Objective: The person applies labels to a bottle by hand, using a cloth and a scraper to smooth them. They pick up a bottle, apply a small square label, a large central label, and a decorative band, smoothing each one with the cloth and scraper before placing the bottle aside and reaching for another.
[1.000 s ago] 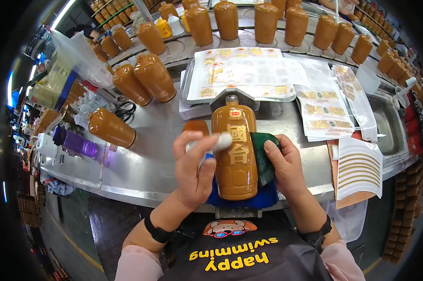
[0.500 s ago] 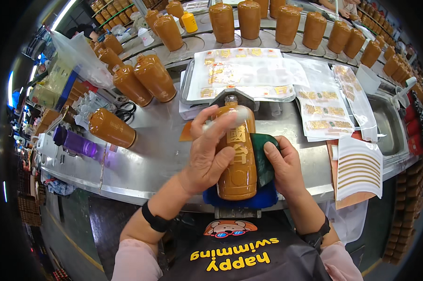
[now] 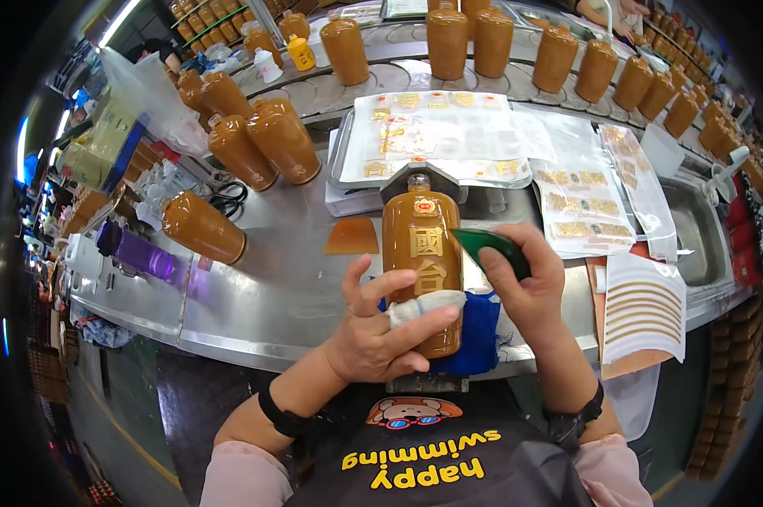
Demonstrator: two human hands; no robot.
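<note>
A glossy brown bottle (image 3: 428,221) with gold raised characters and a small red and gold emblem lies on its back, its neck in a dark notched rest (image 3: 449,179). A blue cloth (image 3: 483,338) lies beneath its base. Across the lower front of the bottle stretches my left hand (image 3: 369,325), fingers apart, one finger wrapped in a white covering (image 3: 428,308). My right hand (image 3: 533,283) pinches a dark green flexible scraper (image 3: 493,245), whose tip meets the bottle's right side by the upper character. An amber flat piece (image 3: 352,237) lies left of the bottle.
Behind the rest, a tray (image 3: 341,160) holds gold decal sheets (image 3: 440,135). More sheets (image 3: 584,198) and a curved-stripe sheet (image 3: 645,304) lie at right, before a sink (image 3: 706,224). Brown bottles (image 3: 284,139) stand at left and along a conveyor (image 3: 398,80); a purple bottle (image 3: 141,253) lies far left.
My left hand has slid down from the bottle's upper part to its lower front. My right hand has raised and tilted the green scraper. Bottles on the conveyor have shifted.
</note>
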